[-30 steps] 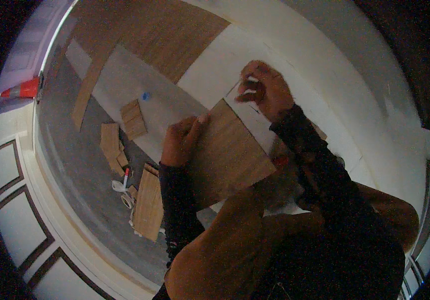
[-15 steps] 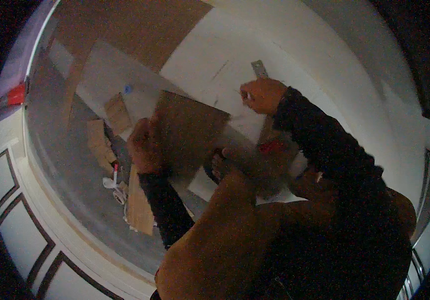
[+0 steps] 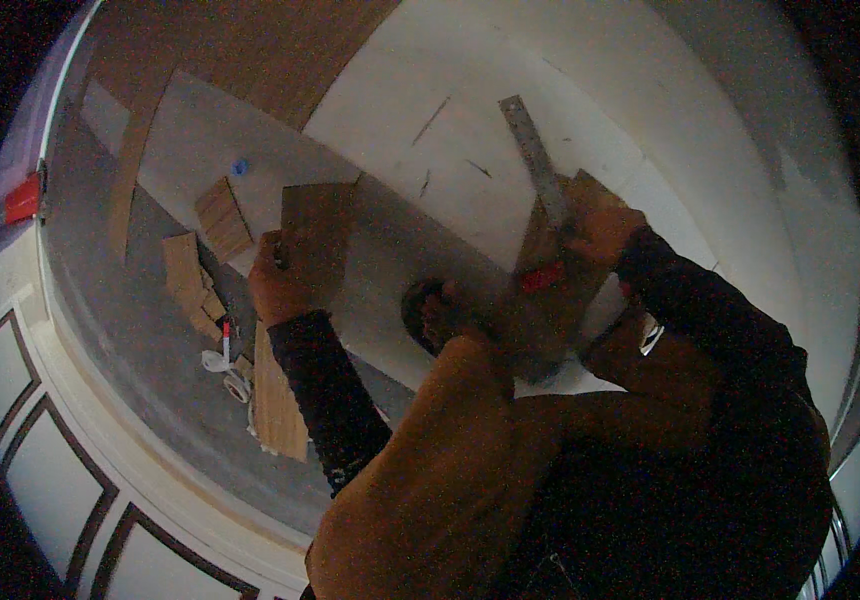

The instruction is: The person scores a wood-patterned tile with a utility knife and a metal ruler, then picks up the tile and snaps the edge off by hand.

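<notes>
My left hand (image 3: 285, 282) is closed round the edge of a short wood-look floorboard piece (image 3: 318, 228), which stands tilted up from the floor. My right hand (image 3: 605, 238) is at the lower end of a flat metal ruler (image 3: 533, 155), its fingers closed there. The ruler points away from me over the white sheet. Beneath that hand lies another brown board (image 3: 510, 325), dim and partly hidden. A small red thing (image 3: 541, 276) rests on it; its kind I cannot make out.
Laid wood-look flooring (image 3: 250, 50) covers the far left. Board offcuts (image 3: 190, 285), a narrow plank (image 3: 280, 400), a white tape roll (image 3: 237, 387) and a small blue thing (image 3: 241, 166) lie on the left. A white wall (image 3: 710, 130) curves along the right. My foot (image 3: 437, 312) is between my hands.
The board in my left hand has been turned and shifted left, showing a narrower face. My right hand has drawn right and nearer, so more of the ruler shows.
</notes>
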`<state>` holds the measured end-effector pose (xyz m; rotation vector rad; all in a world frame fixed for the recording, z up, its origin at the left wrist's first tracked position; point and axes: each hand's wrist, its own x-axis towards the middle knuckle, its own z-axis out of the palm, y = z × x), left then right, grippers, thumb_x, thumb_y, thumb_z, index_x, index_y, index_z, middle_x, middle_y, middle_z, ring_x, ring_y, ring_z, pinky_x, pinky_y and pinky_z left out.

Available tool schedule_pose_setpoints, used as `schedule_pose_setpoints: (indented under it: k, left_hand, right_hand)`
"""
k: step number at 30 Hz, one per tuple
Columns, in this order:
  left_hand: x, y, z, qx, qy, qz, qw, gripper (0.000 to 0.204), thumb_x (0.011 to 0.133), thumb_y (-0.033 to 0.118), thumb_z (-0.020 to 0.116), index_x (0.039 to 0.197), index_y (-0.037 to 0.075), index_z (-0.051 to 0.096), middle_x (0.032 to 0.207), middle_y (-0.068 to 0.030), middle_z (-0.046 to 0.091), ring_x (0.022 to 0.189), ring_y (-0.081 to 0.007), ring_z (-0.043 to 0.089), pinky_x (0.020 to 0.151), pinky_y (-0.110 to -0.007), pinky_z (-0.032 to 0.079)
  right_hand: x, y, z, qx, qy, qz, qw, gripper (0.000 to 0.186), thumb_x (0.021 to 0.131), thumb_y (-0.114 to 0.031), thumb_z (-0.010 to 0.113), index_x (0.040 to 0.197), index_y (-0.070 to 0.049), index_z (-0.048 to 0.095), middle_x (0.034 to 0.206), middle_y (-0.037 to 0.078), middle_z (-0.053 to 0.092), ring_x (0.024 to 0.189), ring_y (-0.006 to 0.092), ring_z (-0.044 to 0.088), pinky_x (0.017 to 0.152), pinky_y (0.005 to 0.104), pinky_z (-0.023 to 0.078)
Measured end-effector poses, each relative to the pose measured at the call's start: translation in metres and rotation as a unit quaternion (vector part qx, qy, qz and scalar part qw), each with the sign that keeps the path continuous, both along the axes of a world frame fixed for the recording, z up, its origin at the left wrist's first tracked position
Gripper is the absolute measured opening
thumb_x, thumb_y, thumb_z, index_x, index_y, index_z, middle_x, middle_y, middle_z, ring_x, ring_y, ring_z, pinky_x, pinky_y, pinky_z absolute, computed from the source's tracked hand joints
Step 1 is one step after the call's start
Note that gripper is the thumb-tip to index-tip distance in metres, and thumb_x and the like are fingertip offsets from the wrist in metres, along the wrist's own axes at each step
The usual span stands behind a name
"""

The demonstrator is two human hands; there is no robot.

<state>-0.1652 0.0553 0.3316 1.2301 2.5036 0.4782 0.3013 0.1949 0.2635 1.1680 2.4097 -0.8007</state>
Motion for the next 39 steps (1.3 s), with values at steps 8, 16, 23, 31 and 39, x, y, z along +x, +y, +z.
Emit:
schedule_pose_setpoints:
  k: [8, 16, 23, 31, 39]
  left_hand:
    - [-0.025, 0.018, -0.034, -0.036, 0.015, -0.008, 0.999, 0.061, 0.086, 0.043, 0.079, 0.127, -0.001, 0.067, 0.122, -0.0219, 0.072, 0.115, -0.0317, 0.07, 0.096, -0.04, 0.054]
    - [-0.024, 0.034, -0.03, -0.019, -0.219, -0.042, 0.975, 0.043, 0.091, 0.028, 0.074, 0.122, -0.002, 0.069, 0.111, -0.0141, 0.075, 0.105, -0.0207, 0.07, 0.093, -0.036, 0.053]
    - [0.035, 0.03, 0.117, 0.02, -0.196, -0.008, 0.98, 0.02, 0.093, 0.016, 0.068, 0.107, 0.001, 0.071, 0.1, -0.0086, 0.075, 0.094, -0.0206, 0.07, 0.086, -0.036, 0.055]
    - [0.08, 0.034, 0.081, 0.374, -0.188, -0.012, 0.908, 0.02, 0.088, 0.002, 0.07, 0.108, 0.001, 0.071, 0.111, -0.0103, 0.072, 0.1, -0.0228, 0.069, 0.089, -0.036, 0.054]
    - [0.121, 0.035, 0.064, 0.427, -0.449, 0.074, 0.782, 0.028, 0.091, -0.003, 0.062, 0.118, 0.0, 0.071, 0.122, -0.0123, 0.073, 0.112, -0.022, 0.069, 0.098, -0.036, 0.052]
  right_hand:
    - [0.078, -0.008, -0.01, -0.108, -0.285, -0.013, 0.952, 0.043, 0.078, -0.053, 0.073, 0.095, -0.015, 0.08, 0.087, 0.013, 0.077, 0.086, 0.0347, 0.075, 0.081, 0.0467, 0.06]
    - [0.129, -0.005, -0.055, -0.097, -0.001, -0.157, 0.983, 0.057, 0.086, -0.035, 0.07, 0.134, -0.007, 0.06, 0.093, 0.015, 0.075, 0.086, 0.0291, 0.075, 0.08, 0.0449, 0.06]
    - [-0.053, 0.044, 0.086, -0.191, 0.322, -0.235, 0.897, 0.035, 0.101, -0.023, 0.058, 0.13, -0.003, 0.061, 0.091, 0.003, 0.065, 0.074, 0.0132, 0.059, 0.07, 0.0307, 0.051]
    - [-0.157, 0.025, 0.229, -0.081, 0.436, -0.11, 0.889, 0.035, 0.098, -0.03, 0.067, 0.12, -0.003, 0.065, 0.082, 0.014, 0.068, 0.069, 0.0202, 0.064, 0.068, 0.0348, 0.051]
    - [-0.179, 0.002, 0.238, -0.017, 0.324, -0.026, 0.946, 0.038, 0.092, -0.034, 0.074, 0.116, -0.006, 0.064, 0.087, 0.019, 0.071, 0.076, 0.0413, 0.071, 0.068, 0.0467, 0.056]
